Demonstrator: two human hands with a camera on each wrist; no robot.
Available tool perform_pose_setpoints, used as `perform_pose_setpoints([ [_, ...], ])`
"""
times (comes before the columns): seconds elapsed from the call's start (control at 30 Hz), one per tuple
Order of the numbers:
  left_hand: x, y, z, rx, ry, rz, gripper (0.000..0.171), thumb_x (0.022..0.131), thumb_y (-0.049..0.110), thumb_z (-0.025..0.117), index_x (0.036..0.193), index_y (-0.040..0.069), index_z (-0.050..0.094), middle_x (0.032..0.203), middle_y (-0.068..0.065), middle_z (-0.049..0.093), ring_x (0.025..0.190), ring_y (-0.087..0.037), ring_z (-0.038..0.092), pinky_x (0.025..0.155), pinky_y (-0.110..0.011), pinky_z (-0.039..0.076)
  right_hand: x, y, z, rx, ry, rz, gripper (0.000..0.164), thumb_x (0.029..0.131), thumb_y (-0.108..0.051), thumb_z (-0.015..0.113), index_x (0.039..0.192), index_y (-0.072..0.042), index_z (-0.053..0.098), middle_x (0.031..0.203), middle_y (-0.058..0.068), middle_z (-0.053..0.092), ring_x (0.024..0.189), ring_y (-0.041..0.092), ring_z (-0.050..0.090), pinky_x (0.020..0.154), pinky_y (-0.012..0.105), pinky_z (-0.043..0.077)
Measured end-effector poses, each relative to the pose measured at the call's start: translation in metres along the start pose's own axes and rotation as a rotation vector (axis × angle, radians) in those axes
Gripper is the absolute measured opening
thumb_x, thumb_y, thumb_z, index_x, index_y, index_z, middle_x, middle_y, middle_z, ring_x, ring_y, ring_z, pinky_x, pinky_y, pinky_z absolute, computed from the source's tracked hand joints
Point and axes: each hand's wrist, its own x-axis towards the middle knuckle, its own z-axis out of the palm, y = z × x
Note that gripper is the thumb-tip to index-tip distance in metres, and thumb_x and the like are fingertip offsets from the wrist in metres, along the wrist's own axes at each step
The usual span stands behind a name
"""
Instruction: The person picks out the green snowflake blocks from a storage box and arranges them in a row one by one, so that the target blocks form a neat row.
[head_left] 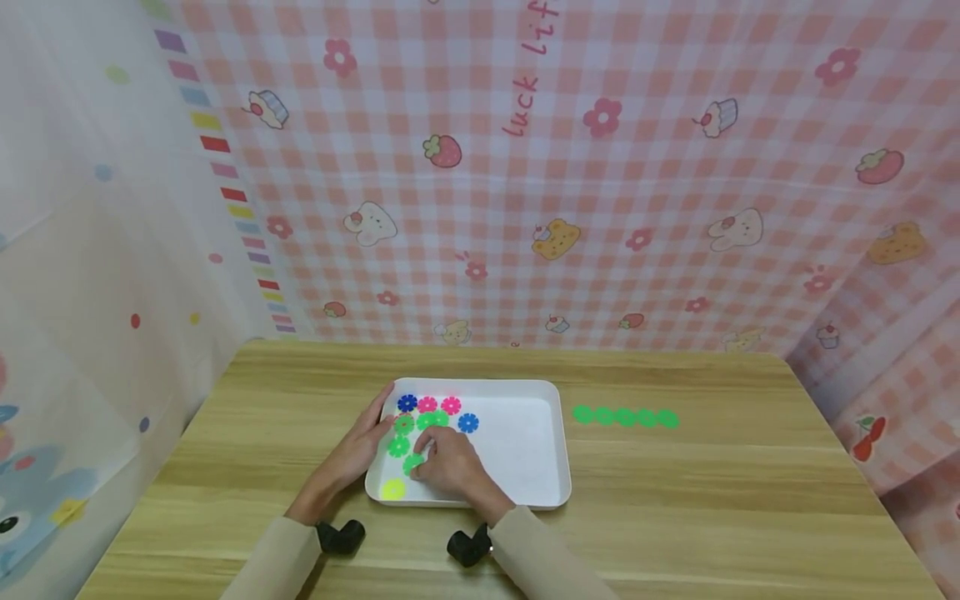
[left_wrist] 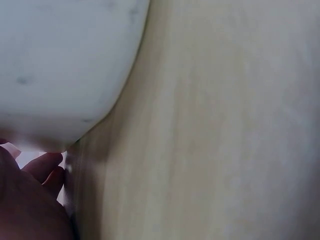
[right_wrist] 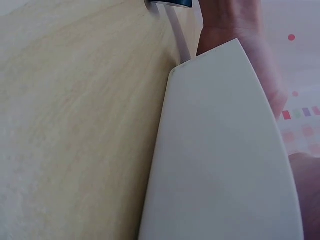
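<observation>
A white tray point(head_left: 525, 505) holds several notched plastic discs. Along its left side, my left hand point(head_left: 358, 442) grips the rim, thumb over the inside; in the left wrist view that hand's fingers point(left_wrist: 44, 166) are at the tray wall point(left_wrist: 55, 65). Reaching over the front rim, my right hand point(head_left: 452, 463) pinches a green notched disc point(head_left: 412, 465) in the tray's left part. Around it lie a green disc point(head_left: 398, 447), a yellow disc point(head_left: 393, 489), pink discs point(head_left: 451, 405) and blue discs point(head_left: 468, 423). The right wrist view mostly shows the tray's outer wall point(right_wrist: 220, 150).
To the right of the tray, several green discs point(head_left: 626, 416) lie in a row on the wooden table point(head_left: 712, 500). A checked cloth point(head_left: 510, 192) hangs behind the table's back edge, with a pale curtain point(head_left: 150, 275) at the left.
</observation>
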Motion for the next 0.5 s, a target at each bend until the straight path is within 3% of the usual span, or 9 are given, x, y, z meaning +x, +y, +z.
perform_pose_setpoints([
  [0.23,0.0004,0.0008,-0.0002,-0.001,-0.005,0.003,0.056,0.109,0.014,0.030,0.161,0.014,0.009,0.167,-0.014,0.002,0.152,-0.033,-0.003,0.121,-0.057,-0.002,0.0011,0.0007,-0.0001,0.035,0.006,0.017,0.019,0.078,-0.009,0.082,0.090,-0.010,0.066,0.065,0.000,0.052,0.057,0.012,0.046,0.050,0.023,0.035],
  [0.5,0.0003,0.0023,-0.0008,-0.006,-0.003,0.007,0.057,0.108,0.014,0.032,0.160,0.012,0.008,0.166,-0.016,0.002,0.152,-0.033,-0.002,0.121,-0.056,-0.002,0.0017,0.0025,-0.0005,0.052,0.014,-0.005,0.019,0.079,-0.007,0.080,0.089,-0.010,0.064,0.073,0.000,0.053,0.065,0.013,0.048,0.056,0.024,0.039],
])
